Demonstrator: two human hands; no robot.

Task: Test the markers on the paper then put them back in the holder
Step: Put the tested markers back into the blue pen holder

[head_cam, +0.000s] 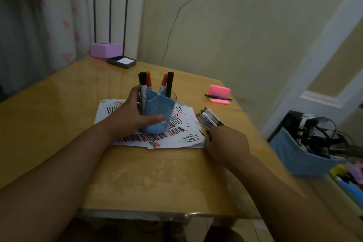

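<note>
A blue marker holder point(160, 111) stands on white sheets of paper point(185, 139) covered in black and red strokes. Several black and red markers point(155, 81) stick up out of it. My left hand point(129, 116) grips the holder from the left, thumb across its front. My right hand point(225, 143) rests at the paper's right edge and holds a bundle of several markers point(209, 119) that point up and to the left.
A pink sticky-note pad point(220, 92) with a black pen point(218, 97) across it lies at the table's far right. A purple box point(105, 50) and a dark tray point(121, 62) sit at the far corner. A blue bin of cables point(306, 153) stands right of the table.
</note>
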